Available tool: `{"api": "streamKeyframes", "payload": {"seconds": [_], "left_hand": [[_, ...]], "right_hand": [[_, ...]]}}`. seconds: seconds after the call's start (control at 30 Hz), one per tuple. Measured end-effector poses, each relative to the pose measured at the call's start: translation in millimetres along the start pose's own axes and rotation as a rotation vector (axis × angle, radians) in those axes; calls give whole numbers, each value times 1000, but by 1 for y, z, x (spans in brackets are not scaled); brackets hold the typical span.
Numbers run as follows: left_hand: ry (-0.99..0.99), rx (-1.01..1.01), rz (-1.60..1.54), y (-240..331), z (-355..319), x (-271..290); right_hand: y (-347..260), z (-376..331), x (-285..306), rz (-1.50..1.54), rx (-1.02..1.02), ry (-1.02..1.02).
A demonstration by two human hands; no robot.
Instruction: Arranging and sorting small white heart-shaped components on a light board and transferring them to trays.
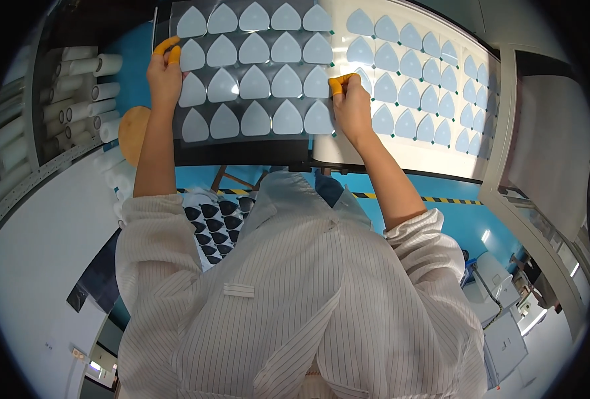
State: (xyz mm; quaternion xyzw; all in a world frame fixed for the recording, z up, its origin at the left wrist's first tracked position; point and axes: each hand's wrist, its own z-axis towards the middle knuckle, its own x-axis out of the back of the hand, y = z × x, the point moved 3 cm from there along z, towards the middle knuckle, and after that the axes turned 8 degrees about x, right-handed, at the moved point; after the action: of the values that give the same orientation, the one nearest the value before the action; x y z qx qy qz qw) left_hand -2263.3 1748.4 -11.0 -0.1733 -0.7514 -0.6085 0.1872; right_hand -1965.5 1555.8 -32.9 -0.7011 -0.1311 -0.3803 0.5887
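A clear film sheet (239, 101) with rows of pale, rounded-triangle pieces (255, 82) lies over the dark left half of a worktable. My left hand (164, 76) pinches the sheet's left edge, with yellow finger cots on the thumb and a finger. At the sheet's right edge my right hand (353, 105), also in yellow finger cots, is closed with its fingertips pressed together on the film. To the right, more bluish pieces of the same shape (409, 92) lie in rows on the bright white surface (348, 149), with small green marks between them.
White rolls (82, 66) fill a rack at left, near a round tan stool top (134, 136). Below my left arm sits a sheet of dark shaped pieces (211, 226). A pale frame (498, 133) stands at right. Yellow-black tape (451, 200) crosses the blue floor.
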Motion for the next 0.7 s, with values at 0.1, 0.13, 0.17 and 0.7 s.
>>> {"api": "streamKeyframes", "payload": {"seconds": [0.1,0.13,0.17,0.7], "left_hand": [[-22,-11,-3,-10,8,-3],[-14,-15,29,-9,10,-4],[-6,-18,62,-10,10,-5],[-89,-234,-208,-22,22,-9]], "right_hand": [[3,1,-4,2,1,-17],[4,2,-5,2,4,-26],[5,3,-5,-8,-9,-32],[1,8,-4,-170,69,-61]]}}
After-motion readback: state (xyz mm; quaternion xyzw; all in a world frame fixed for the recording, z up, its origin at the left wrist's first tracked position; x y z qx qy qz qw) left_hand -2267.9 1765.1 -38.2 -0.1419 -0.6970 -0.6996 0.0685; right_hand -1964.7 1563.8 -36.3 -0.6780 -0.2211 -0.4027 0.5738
